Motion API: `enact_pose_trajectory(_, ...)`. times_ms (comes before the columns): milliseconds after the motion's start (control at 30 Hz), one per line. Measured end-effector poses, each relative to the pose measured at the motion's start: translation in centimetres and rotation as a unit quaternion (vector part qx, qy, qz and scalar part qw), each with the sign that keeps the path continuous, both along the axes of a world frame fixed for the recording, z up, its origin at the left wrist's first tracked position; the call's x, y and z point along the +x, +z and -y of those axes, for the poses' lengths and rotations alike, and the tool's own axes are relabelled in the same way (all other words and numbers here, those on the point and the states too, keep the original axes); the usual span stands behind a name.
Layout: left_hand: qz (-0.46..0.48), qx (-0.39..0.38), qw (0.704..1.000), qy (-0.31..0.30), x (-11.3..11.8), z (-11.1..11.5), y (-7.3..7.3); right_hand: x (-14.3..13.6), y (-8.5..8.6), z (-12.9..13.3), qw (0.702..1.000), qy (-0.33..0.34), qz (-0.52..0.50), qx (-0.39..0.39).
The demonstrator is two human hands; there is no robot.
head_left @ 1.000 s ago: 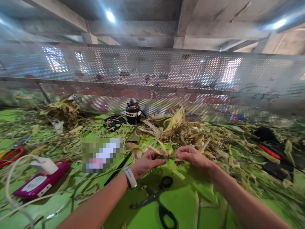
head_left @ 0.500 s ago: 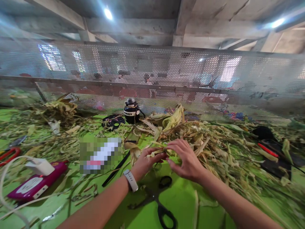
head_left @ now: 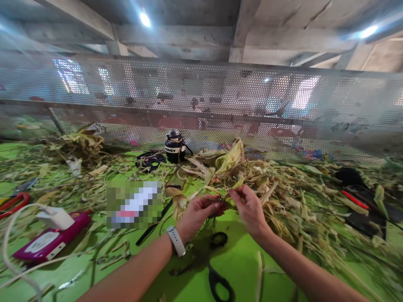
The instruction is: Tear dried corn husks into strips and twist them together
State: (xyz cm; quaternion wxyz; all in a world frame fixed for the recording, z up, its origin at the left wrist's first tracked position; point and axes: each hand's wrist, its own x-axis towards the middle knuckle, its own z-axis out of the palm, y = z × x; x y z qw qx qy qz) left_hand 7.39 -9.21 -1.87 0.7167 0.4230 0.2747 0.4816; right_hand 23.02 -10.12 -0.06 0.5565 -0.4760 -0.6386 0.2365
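1. Nearest, a pair of black-handled scissors (head_left: 215, 274) lies on the bright green tabletop (head_left: 247, 260), below and between the forearms; its blades are in shadow and hard to make out.
2. To the near left is a magenta power strip (head_left: 39, 248) with a white plug (head_left: 58, 218) in it; a pale cable (head_left: 6, 239) loops down beside it.
3. The left hand (head_left: 195, 214), with a white-banded watch (head_left: 176, 241) at the wrist, has thumb and fingers pinched together around a small bundle of leafy strips (head_left: 223, 200), above the scissors' upper handle loop.
4. The right hand (head_left: 250, 207), just beside it, pinches a yellow-green strip (head_left: 238, 183) between thumb and fingers, its end pointing up; whether this strip joins the bundle I cannot tell.
5. Left of the hands lies a pixelated pale item (head_left: 138, 203), with a slim black strip (head_left: 151, 230) between it and the left hand.
6. Beyond the hands, a heap of dried husks (head_left: 228, 161) spreads rightward.
7. A black jar with a white band (head_left: 175, 150) stands upright just left of the heap.
8. Farthest, a perforated panel (head_left: 189, 84) runs across behind everything on the tabletop.
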Motion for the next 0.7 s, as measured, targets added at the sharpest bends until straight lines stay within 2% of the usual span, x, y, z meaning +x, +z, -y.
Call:
enact_pose_trajectory(133, 0.018, -0.004, 1.0, 0.003, -0.08, -0.13, -0.02, 0.18, 0.07, -0.58, 0.994, 0.065, -0.071, -0.044)
enact_pose_trajectory(233, 0.02, -0.012, 0.999, 0.036, -0.27, -0.39, -0.19, 0.47, 0.34, -0.79, 0.991, 0.088, -0.088, -0.057)
enact_pose_trajectory(333, -0.011, -0.002, 0.998, 0.061, -0.44, -0.61, -0.18, 0.8, 0.41, -1.03, 0.99, 0.086, -0.093, -0.059)
enact_pose_trajectory(500, -0.028, 0.012, 0.999, 0.04, -0.31, -0.1, 0.4, 0.86, 0.01, -1.04, 0.994, 0.076, -0.063, -0.037)
enact_pose_trajectory(600, -0.058, 0.05, 0.996, 0.034, -0.09, 0.23, 0.65, 0.62, -0.07, -0.78, 0.995, 0.082, -0.04, -0.042)
enact_pose_trajectory(700, -0.112, 0.101, 0.988, 0.044, -0.13, 0.27, 0.7, 0.48, -0.02, -0.71, 0.994, 0.065, -0.06, -0.057)
